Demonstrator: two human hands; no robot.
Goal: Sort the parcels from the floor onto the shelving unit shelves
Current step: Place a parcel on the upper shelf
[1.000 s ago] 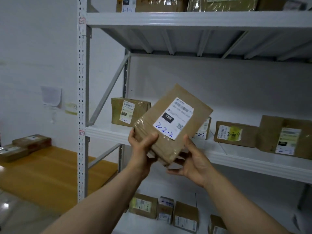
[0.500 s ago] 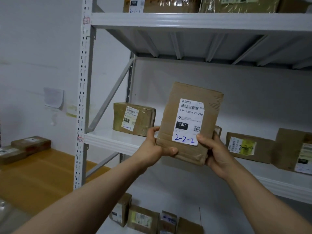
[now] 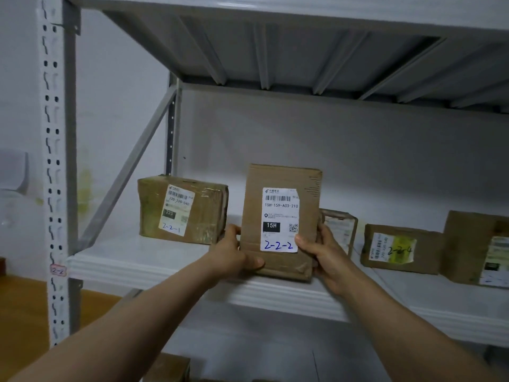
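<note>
**Parcel 2-2-2 held upright at the middle shelf**

Two hands hold one parcel. Six cardboard parcels show in all. The held parcel [image 3: 281, 221] is at the front of the middle shelf [image 3: 132, 257]. Four others stand on that shelf: the 2-2-1 parcel [image 3: 181, 209] to its left, a small parcel [image 3: 340, 227] just behind its right edge, the 2-2-4 parcel [image 3: 399, 249], and a larger parcel [image 3: 479, 246] at the far right. The corner of a sixth parcel [image 3: 168, 368] shows on the level below.

The held parcel stands upright with its long axis vertical. Its white label faces the camera and reads the right way up, with "2-2-2" handwritten in blue at the foot. Its lower edge is level with the shelf's front lip; whether it rests on the shelf cannot be told.

The left hand [image 3: 234, 255] grips the lower left edge, with its thumb laid across the front face. The right hand [image 3: 322, 252] grips the lower right edge, with its thumb pressed beside the label's corner. The other fingers of both hands are hidden behind the box.

A tag reading "2-2" [image 3: 57, 270] is stuck on the perforated upright [image 3: 55, 161].

Half a second ago the parcel leaned slightly to the right and was held higher, in front of the shelf. It is now squared up, lower, and in the gap right of the 2-2-1 parcel. Both grips are unchanged.
</note>
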